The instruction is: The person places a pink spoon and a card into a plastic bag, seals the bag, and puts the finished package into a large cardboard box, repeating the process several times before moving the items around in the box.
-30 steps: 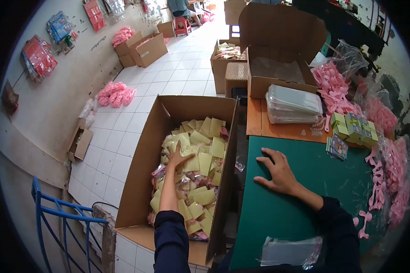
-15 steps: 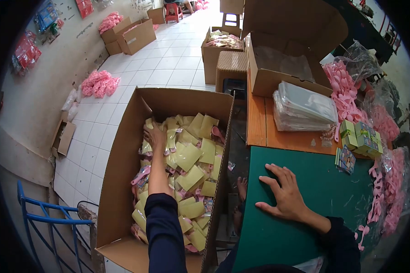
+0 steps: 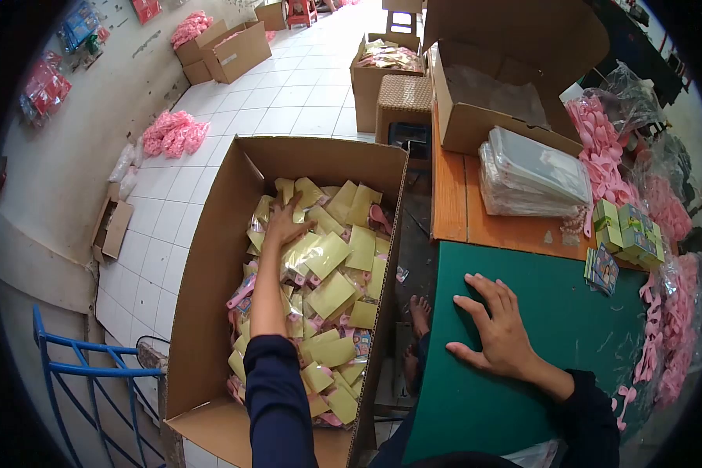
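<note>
My left hand [image 3: 285, 224] reaches deep into a large cardboard box [image 3: 199, 312] and lies on top of the packets, its fingers spread. Small clear packets with pale yellow cards [image 3: 332, 293] fill the box in a loose heap. Pink spoon-like pieces [image 3: 380, 218] show among the packets, mostly under the cards. To the right, my right hand [image 3: 503, 331] rests on the green table top [image 3: 476, 413] with fingers apart and nothing in them.
Clear plastic bags [image 3: 534, 175] are stacked on the orange table beside an open carton [image 3: 491, 97]. Pink spoons [image 3: 600, 148] and bundled cards [image 3: 628, 234] line the right side. A blue metal rail [image 3: 93, 366] stands at left; another packet-filled box [image 3: 363, 93] is behind.
My left hand has shifted right across the packets, away from the box's left wall, and its fingers have spread. The right hand stays on the table. The view has tilted slightly.
</note>
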Tool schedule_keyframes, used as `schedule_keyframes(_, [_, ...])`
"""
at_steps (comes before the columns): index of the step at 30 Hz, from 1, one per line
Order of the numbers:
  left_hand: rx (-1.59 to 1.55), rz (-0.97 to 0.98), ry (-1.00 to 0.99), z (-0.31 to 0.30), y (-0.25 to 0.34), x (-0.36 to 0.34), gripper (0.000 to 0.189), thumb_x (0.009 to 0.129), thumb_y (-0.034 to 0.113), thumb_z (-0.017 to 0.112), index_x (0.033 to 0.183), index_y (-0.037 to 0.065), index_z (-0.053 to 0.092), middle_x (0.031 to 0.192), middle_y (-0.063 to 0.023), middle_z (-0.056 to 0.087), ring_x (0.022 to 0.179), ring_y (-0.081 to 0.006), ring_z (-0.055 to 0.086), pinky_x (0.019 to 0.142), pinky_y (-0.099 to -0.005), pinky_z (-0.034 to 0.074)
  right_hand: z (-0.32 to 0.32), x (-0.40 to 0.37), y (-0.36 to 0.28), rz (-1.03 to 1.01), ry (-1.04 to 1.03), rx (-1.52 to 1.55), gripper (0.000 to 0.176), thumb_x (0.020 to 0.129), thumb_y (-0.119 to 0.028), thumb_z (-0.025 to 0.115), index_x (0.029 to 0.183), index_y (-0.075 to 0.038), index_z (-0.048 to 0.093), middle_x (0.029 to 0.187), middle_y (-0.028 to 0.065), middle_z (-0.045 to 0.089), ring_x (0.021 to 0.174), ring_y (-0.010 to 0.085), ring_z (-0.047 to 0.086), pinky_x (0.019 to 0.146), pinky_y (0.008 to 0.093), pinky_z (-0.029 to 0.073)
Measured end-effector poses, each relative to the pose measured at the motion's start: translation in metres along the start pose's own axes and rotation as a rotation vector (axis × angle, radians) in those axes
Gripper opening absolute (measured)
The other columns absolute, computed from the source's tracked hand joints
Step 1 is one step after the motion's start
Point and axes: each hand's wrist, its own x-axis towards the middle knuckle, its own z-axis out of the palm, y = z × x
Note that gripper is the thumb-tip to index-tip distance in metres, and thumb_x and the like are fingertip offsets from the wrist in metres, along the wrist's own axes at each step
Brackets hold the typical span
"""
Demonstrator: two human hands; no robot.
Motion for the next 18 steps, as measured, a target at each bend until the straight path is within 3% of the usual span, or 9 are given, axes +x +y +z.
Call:
schedule_keyframes(2, [0.003,-0.029,-0.026,0.001,-0.004,0.003,0.099,0.059,0.065,0.066,0.141,0.023,0.030,0.149,-0.0205,0.014,0.131,-0.0420,0.028,0.106,-0.0471,0.028,-0.001,-0.001,0.000,0.003,-0.003,0.009,0.061,0.078,-0.045,0.064,0.122,-0.007,0.045,0.132,0.0201,0.036,0.125,0.0365,0.034,0.104,0.0522,0.025])
schedule_keyframes(8, [0.149,-0.443,-0.319,-0.008,-0.008,-0.003,0.104,0.065,0.079,0.048,0.140,0.009,0.032,0.146,-0.0247,0.018,0.131,-0.0402,0.029,0.107,-0.0473,0.026,-0.002,-0.003,0.003,0.000,-0.006,0.039,0.060,0.079,-0.044,0.064,0.123,-0.007,0.045,0.134,0.0200,0.036,0.127,0.0356,0.033,0.104,0.0516,0.025])
schedule_keyframes(11, [0.230,-0.506,0.006,0.002,0.012,-0.015,0.095,0.072,0.074,0.045,0.138,0.006,0.035,0.146,-0.0263,0.016,0.131,-0.0382,0.030,0.106,-0.0490,0.026,-0.003,-0.002,0.002,0.008,-0.012,0.042,0.059,0.080,-0.043,0.063,0.123,-0.007,0.045,0.134,0.0199,0.036,0.127,0.0356,0.033,0.104,0.0516,0.025])
schedule_keyframes(12, [0.315,-0.501,0.183,0.016,0.015,-0.013,0.081,0.077,0.068,0.045,0.130,0.006,0.048,0.139,-0.0263,0.033,0.126,-0.0359,0.039,0.102,-0.0506,0.031,-0.003,-0.002,0.003,0.007,-0.012,0.037,0.058,0.080,-0.043,0.063,0.123,-0.007,0.045,0.133,0.0204,0.036,0.126,0.0353,0.034,0.104,0.0513,0.025])
schedule_keyframes(15, [0.276,-0.512,-0.140,0.045,-0.024,0.036,0.072,0.078,0.066,0.045,0.117,0.009,0.061,0.122,-0.0237,0.054,0.118,-0.0339,0.049,0.096,-0.0470,0.039,-0.001,-0.001,0.002,0.003,-0.011,0.036,0.058,0.080,-0.044,0.062,0.122,-0.007,0.045,0.133,0.0211,0.036,0.126,0.0354,0.034,0.104,0.0514,0.026])
schedule_keyframes(16, [0.276,-0.370,-0.184,0.017,-0.013,0.029,0.065,0.078,0.063,0.049,0.105,0.006,0.067,0.103,-0.0191,0.064,0.105,-0.0322,0.058,0.088,-0.0410,0.045,-0.002,-0.001,0.002,0.004,-0.015,0.021,0.058,0.080,-0.044,0.062,0.122,-0.007,0.045,0.132,0.0212,0.036,0.126,0.0355,0.034,0.104,0.0515,0.026])
schedule_keyframes(18, [0.044,-0.302,-0.500,-0.035,-0.008,0.023,0.061,0.078,0.060,0.052,0.106,0.008,0.067,0.101,-0.0193,0.064,0.102,-0.0320,0.059,0.086,-0.0432,0.046,-0.003,0.000,0.000,0.002,-0.018,0.013,0.058,0.081,-0.045,0.061,0.122,-0.006,0.045,0.132,0.0213,0.036,0.125,0.0356,0.034,0.103,0.0516,0.026])
